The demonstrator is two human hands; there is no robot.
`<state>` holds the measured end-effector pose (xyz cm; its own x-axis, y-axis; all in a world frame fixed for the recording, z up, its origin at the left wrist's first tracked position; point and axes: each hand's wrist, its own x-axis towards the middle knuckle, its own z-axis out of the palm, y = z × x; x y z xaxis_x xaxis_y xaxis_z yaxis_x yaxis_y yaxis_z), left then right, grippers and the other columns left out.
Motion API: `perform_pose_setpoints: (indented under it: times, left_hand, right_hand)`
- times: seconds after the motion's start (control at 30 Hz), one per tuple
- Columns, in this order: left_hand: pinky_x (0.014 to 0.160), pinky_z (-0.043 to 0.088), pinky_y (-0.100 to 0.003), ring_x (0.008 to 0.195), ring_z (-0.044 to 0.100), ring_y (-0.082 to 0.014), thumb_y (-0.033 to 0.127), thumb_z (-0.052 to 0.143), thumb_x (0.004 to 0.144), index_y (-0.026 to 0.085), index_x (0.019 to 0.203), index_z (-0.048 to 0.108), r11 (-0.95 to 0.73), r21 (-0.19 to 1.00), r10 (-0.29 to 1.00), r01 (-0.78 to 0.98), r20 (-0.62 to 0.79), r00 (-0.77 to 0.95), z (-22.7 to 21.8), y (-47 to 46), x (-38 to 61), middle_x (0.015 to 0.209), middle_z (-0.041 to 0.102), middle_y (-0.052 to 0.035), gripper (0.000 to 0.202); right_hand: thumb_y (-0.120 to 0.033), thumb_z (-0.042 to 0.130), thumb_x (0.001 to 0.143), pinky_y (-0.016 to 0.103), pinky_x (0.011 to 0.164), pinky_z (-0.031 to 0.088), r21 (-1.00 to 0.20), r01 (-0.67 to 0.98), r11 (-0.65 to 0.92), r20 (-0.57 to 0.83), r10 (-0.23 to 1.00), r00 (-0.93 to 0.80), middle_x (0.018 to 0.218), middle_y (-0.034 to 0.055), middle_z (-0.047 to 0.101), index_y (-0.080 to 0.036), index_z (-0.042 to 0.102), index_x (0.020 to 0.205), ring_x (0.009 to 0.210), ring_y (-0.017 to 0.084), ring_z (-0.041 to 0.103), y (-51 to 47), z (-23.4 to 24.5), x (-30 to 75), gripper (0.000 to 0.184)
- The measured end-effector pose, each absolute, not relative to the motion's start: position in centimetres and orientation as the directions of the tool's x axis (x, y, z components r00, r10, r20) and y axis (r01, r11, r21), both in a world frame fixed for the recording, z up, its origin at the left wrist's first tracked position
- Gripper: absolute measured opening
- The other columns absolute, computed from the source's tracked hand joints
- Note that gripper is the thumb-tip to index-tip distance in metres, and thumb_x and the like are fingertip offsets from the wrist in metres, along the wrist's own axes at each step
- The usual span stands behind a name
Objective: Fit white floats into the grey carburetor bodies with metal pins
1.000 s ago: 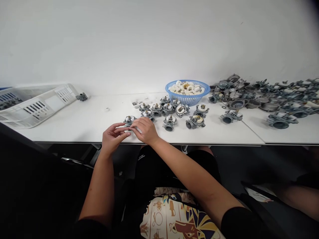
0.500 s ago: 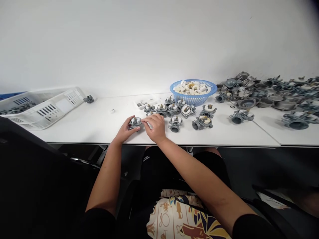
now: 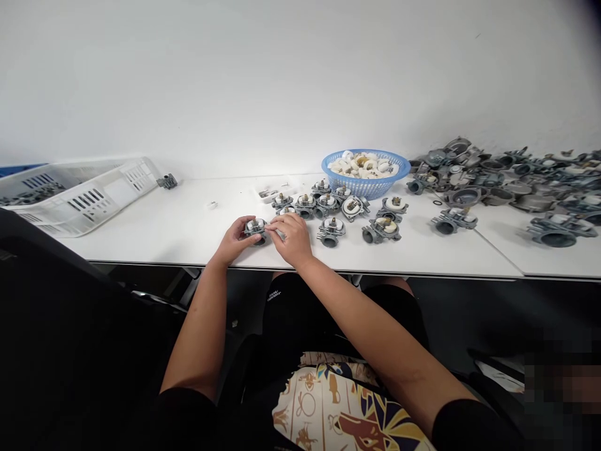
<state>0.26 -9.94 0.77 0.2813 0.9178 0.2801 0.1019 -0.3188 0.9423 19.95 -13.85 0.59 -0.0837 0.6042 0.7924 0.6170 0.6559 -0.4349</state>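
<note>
My left hand (image 3: pixel 233 243) is closed around a grey metal carburetor body (image 3: pixel 255 232) with a white float on top, near the table's front edge. At that carburetor's right side, my right hand (image 3: pixel 292 238) has its thumb and forefinger pinched together. Whatever lies between those fingertips is too small to make out. Several more carburetors with white floats, such as one (image 3: pixel 331 232) to the right of my right hand, stand in a loose group behind and beside it. One behind the right hand is partly hidden by it.
A blue basket (image 3: pixel 366 188) of white floats stands behind the group. Further right, carburetor parts (image 3: pixel 507 181) form a big heap. On the left is a white slotted crate (image 3: pixel 94 203) with metal parts. A small tray (image 3: pixel 272 193) and a tiny white piece (image 3: pixel 213 205) lie on the table.
The carburetor in my left hand is tipped slightly differently, with more of its dark bore showing. My right hand stays pinched at its side. The camera view has shifted a little.
</note>
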Motion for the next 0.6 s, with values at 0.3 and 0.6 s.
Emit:
perform_pose_setpoints:
  times: [0.3,0.6]
  left_hand:
    - [0.089,0.054,-0.035,0.098,0.065,-0.0214,0.042,0.088,0.065,0.019,0.113,0.066,-0.256,0.967,0.939,0.002,0.248,0.240,0.86,-9.85,0.37,0.107,0.069,-0.0072,0.057]
    - [0.090,0.054,-0.034,0.105,0.066,-0.0231,0.036,0.092,0.064,0.019,0.114,0.071,-0.213,0.975,0.945,-0.069,0.224,0.238,0.94,-9.85,0.42,0.113,0.070,-0.0077,0.057]
  right_hand:
    - [-0.021,0.061,0.098,0.037,0.093,0.043,-0.454,0.593,0.665,0.791,0.607,-0.074,0.096,0.0048,0.071,-0.022,0.076,0.094,0.101,0.023,0.056,-13.53,0.36,19.81,0.015]
    - [-0.020,0.059,0.099,0.036,0.100,0.041,-0.440,0.569,0.695,0.817,0.573,-0.069,0.094,0.0048,0.070,-0.020,0.072,0.093,0.102,0.022,0.058,-13.29,0.51,19.56,0.014]
